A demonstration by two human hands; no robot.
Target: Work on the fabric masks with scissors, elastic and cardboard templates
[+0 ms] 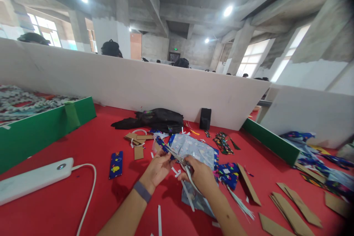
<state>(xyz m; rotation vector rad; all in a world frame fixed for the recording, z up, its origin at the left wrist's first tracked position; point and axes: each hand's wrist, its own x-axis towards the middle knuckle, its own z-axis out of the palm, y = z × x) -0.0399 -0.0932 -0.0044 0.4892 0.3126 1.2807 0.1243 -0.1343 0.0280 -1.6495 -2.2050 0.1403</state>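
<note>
1. Scissors (177, 157): long axis runs diagonally, tips pointing up and to the left toward the far side of the table, handles low at the right. Blades look silver, slightly parted; handle loops pale (mostly hidden by fingers).
2. Right hand (200, 175) closed around the scissor handles, fingers through the loops, wrist coming in from lower right.
3. Left hand (158, 167) pinches a narrow strip of blue patterned fabric (162, 144) between thumb and fingertips, grip tight and narrow; the strip sits right at the blade tips. Grey wristband on that forearm.
4. Both hands hover over the red table (83, 143), near its middle, just above a pale blue printed cloth (193, 149).
5. Around: white paper offcuts, brown cardboard pieces (290, 210) to the right, a small blue patterned piece (116, 164) at left, white power bank (33, 180) with cable farther left, black bag (157, 119) by the white partition.
</note>
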